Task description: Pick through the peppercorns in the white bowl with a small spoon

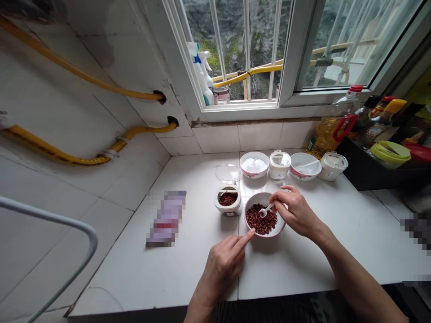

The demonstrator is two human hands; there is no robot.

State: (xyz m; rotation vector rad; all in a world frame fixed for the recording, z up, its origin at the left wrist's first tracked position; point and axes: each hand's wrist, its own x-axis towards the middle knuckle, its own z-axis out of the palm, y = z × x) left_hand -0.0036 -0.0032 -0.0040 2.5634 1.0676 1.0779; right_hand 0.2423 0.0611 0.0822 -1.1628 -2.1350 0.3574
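Observation:
A white bowl (282, 229) with a pink rim stands on the counter, with reddish-brown Sichuan peppercorns (266, 224) in it. My right hand (296, 211) pinches the handle of a small white spoon (263, 212), whose head is down at the peppercorns. Reaching in from the lower left, my left hand (225, 260) rests its outstretched index fingertip against the bowl's near rim; its other fingers are curled and hold nothing I can see. Left of the bowl, a white spice jar (228, 208) stands with its clear lid (227, 173) flipped up and more peppercorns inside.
Behind are a bowl of white grains (255, 175), a clear-lidded jar (279, 167), a bowl with a white spoon (305, 174) and another lidded jar (333, 167). An oil bottle (332, 128) and a dark condiment box (360, 172) stand right. A purple packet (168, 217) lies left.

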